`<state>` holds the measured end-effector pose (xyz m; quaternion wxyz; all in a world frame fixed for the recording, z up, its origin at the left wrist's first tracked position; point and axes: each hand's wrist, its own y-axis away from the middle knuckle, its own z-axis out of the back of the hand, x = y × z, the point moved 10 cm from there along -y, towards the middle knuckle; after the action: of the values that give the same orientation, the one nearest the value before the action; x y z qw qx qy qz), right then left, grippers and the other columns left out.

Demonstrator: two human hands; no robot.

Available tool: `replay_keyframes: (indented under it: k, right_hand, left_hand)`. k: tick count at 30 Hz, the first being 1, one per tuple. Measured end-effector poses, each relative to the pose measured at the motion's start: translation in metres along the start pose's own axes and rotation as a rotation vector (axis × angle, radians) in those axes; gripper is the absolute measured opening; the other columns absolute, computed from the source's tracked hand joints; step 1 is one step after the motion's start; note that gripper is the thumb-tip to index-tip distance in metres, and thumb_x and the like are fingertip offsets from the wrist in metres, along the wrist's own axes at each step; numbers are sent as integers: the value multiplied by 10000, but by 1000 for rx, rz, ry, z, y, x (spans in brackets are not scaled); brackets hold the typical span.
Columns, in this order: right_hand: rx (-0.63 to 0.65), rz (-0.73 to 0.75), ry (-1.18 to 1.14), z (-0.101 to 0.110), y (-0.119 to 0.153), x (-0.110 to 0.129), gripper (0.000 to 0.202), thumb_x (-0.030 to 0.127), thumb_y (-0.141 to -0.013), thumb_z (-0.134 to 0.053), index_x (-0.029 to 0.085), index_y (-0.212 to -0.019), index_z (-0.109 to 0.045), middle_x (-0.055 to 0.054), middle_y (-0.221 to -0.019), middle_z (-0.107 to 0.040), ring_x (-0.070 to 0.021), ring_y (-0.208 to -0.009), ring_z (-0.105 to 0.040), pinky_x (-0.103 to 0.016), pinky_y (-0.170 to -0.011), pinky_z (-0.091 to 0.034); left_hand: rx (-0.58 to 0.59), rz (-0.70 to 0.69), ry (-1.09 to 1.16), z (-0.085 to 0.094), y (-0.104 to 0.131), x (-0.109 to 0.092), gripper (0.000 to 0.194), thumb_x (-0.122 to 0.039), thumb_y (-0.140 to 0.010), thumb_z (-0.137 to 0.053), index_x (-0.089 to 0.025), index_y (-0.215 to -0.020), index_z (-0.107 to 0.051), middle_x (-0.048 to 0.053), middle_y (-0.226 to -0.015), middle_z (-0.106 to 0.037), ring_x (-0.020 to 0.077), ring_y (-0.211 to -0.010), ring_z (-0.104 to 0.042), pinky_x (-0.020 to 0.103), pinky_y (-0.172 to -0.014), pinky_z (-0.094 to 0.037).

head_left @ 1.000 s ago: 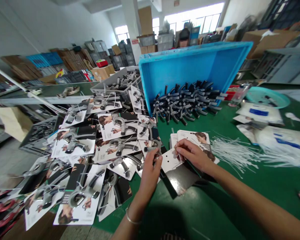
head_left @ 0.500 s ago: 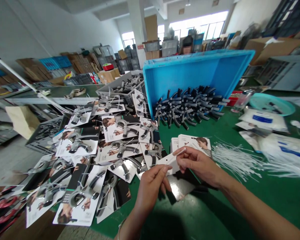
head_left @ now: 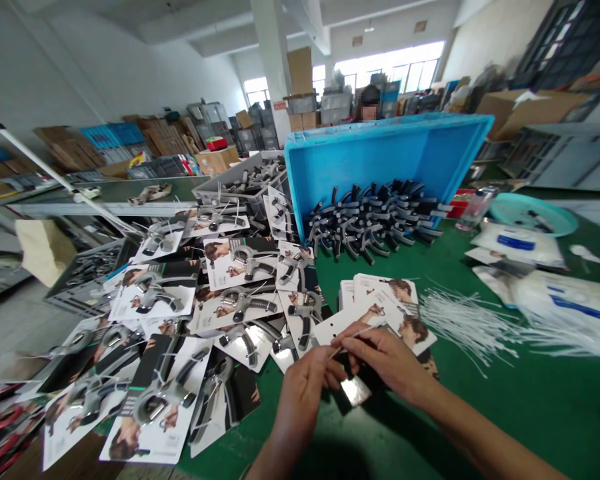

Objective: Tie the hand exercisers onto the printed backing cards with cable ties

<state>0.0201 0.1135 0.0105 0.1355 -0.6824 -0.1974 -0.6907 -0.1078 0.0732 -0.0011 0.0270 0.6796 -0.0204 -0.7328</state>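
Note:
My left hand (head_left: 307, 383) and my right hand (head_left: 380, 353) meet over the green table, fingers closed and almost touching. My right fingers pinch a thin white tie (head_left: 353, 333), whose other end reaches my left fingertips. A white printed card (head_left: 330, 325) with small holes lies under and behind the fingertips. Part of a shiny, dark-edged card (head_left: 355, 390) shows below the hands. Right behind them is a stack of printed cards (head_left: 390, 297). What my left fingertips press on is partly hidden.
Carded hand grippers (head_left: 245, 260) spread across the left. A blue crate (head_left: 370, 153) tipped on its side holds many loose grey-black handles (head_left: 375, 217). Loose white ties (head_left: 465, 320) and plastic bags (head_left: 523, 243) lie to the right. A person (head_left: 369, 103) is behind the crate.
Both hands have come closer together, my right hand moving left and down. The white card now lies flatter, and more of the printed cards behind my right hand shows.

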Motion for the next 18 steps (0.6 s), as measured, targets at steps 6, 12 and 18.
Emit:
replay_keyframes:
  k: [6, 12, 18]
  right_hand:
    - [-88, 1, 70, 26, 8, 1, 266, 396, -929, -568, 212, -1083, -681, -15, -752, -697, -192, -760, -676, -335, -786, -519]
    - [-305, 197, 137, 63, -14, 36, 214, 390, -939, -549, 228, -1074, -588, -12, -786, -669, -190, -763, -671, -332, -738, -541]
    - [-285, 358, 541, 57, -55, 35, 210, 380, -997, -425, 221, -999, -562, -14, -739, -630, -185, -700, -644, -348, -733, -517]
  left_hand:
    - [-336, 103, 51, 52, -29, 36, 373, -380, -746, -769, -162, -1042, -707, 96, -971, -733, 195, -770, -682, 307, -736, -545]
    - [-101, 176, 185, 28, -69, 53, 439, -348, -662, -822, -144, -1025, -684, -3, -639, -666, 138, -498, -599, 208, -409, -441]
    - [-81, 103, 245, 29, -94, 42, 311, -340, -718, -763, -148, -959, -716, -4, -621, -662, 123, -525, -595, 220, -517, -468]
